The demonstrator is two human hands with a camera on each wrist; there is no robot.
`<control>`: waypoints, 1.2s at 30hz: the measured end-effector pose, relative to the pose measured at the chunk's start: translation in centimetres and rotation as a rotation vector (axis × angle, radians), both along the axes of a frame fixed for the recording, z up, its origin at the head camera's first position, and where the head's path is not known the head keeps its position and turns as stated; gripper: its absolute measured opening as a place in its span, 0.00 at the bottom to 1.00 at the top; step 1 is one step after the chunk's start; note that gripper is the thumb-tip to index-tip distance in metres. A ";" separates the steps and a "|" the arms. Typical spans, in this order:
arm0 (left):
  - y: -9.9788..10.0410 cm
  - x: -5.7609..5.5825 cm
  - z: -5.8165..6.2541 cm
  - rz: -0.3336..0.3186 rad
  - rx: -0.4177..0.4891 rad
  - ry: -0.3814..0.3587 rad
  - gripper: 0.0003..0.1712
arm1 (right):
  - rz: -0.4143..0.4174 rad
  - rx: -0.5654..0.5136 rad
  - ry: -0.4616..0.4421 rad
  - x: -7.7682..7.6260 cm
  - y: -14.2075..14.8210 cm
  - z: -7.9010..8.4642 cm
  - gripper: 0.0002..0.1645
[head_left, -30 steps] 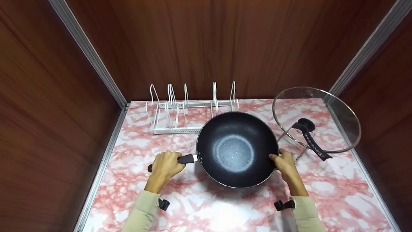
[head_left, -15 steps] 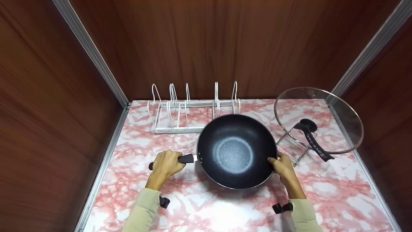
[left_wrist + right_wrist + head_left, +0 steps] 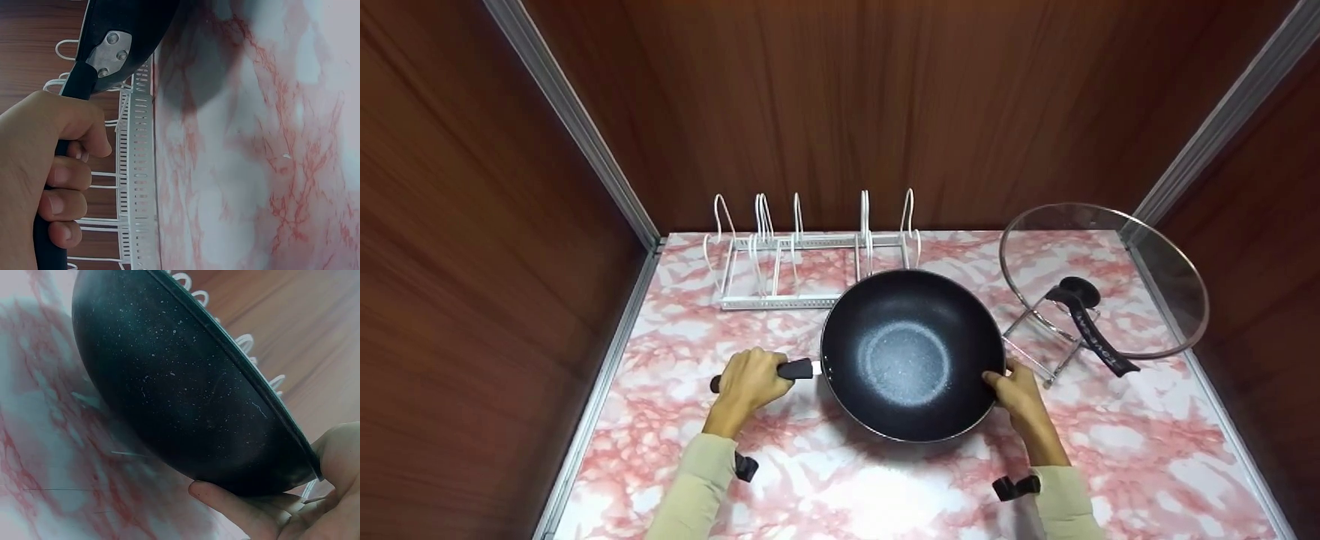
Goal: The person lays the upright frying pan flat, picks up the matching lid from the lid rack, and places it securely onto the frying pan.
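A black wok (image 3: 911,352) with a pale speckled centre is held above the table between both hands. My left hand (image 3: 750,381) grips its black handle (image 3: 795,369); in the left wrist view the fingers (image 3: 67,203) curl round it below the riveted bracket (image 3: 110,55). At the opposite rim my right hand (image 3: 1021,390) pinches the wall, thumb inside and fingers underneath. The wok's speckled underside (image 3: 174,388) shows in the right wrist view, tilted and apart from the marbled surface, on which its shadow falls.
Behind the wok stands a white wire rack (image 3: 780,303) with upright loops, its right front part hidden. To the right, a glass lid (image 3: 1159,289) with a black handle leans on a metal stand (image 3: 1057,367). Wood-patterned walls (image 3: 840,112) enclose the marbled table (image 3: 675,442).
The wok has come very slightly nearer to me with both hands still holding it. The view shifted a little at first. Rack and lid stay in place.
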State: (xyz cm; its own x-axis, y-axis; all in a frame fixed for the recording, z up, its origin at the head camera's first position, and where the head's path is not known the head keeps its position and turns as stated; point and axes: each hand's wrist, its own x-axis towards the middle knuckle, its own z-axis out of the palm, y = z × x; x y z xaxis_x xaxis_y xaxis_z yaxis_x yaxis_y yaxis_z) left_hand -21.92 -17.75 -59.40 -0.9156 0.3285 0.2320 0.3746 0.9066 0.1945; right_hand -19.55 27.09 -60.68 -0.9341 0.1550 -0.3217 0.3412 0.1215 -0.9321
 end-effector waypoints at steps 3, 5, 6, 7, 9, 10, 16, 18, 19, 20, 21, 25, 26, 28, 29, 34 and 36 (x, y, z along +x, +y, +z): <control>0.0 -0.2 -0.2 -0.005 -0.006 -0.003 0.12 | -0.004 0.008 -0.006 0.0 -0.1 -0.3 0.31; -0.1 -0.2 -0.4 -0.005 -0.007 -0.004 0.12 | -0.006 -0.005 -0.009 0.1 -0.1 -0.5 0.32; -0.1 -0.3 -0.4 -0.006 -0.005 -0.007 0.12 | -0.005 -0.017 -0.008 0.1 -0.1 -0.6 0.32; -0.1 -0.4 -0.5 -0.008 -0.002 -0.009 0.12 | -0.006 -0.025 -0.009 0.2 -0.1 -0.6 0.33; -0.1 -0.4 -0.5 -0.009 0.003 -0.015 0.13 | -0.005 -0.042 -0.012 0.2 -0.1 -0.7 0.33; 0.0 -0.5 -0.6 -0.009 0.005 -0.018 0.13 | -0.004 -0.049 -0.013 0.2 -0.1 -0.8 0.33; -0.1 -0.7 -0.9 -0.009 -0.018 -0.026 0.13 | -0.004 -0.058 -0.017 0.3 -0.1 -1.1 0.32; -0.1 -0.8 -1.0 -0.010 -0.021 -0.024 0.12 | -0.004 -0.067 -0.016 0.4 -0.2 -1.3 0.33; -0.1 -0.8 -1.0 -0.012 -0.020 -0.022 0.12 | -0.007 -0.073 -0.015 0.4 -0.2 -1.3 0.34; 0.0 -0.8 -1.1 -0.012 -0.020 -0.021 0.12 | -0.010 -0.076 -0.014 0.4 -0.2 -1.4 0.34; 0.0 -0.9 -1.1 -0.012 -0.019 -0.020 0.12 | -0.010 -0.079 -0.011 0.4 -0.2 -1.4 0.34; 0.0 -1.0 -1.3 -0.013 -0.015 -0.017 0.12 | -0.016 -0.084 -0.003 0.4 -0.2 -1.7 0.33; 0.0 -1.0 -1.4 -0.011 -0.016 -0.018 0.12 | -0.017 -0.075 -0.004 0.4 -0.2 -1.7 0.32; 0.0 -1.1 -1.5 -0.009 -0.017 -0.023 0.12 | -0.024 -0.050 -0.012 0.5 -0.2 -1.8 0.31; 0.0 -1.1 -1.5 -0.008 -0.017 -0.027 0.12 | -0.027 -0.036 -0.016 0.5 -0.2 -1.9 0.30; 0.0 -1.2 -1.7 -0.008 -0.016 -0.044 0.13 | -0.031 -0.004 -0.023 0.5 -0.2 -2.1 0.31; 0.0 -1.2 -1.8 -0.011 -0.010 -0.043 0.13 | -0.020 -0.005 -0.025 0.5 -0.1 -2.2 0.33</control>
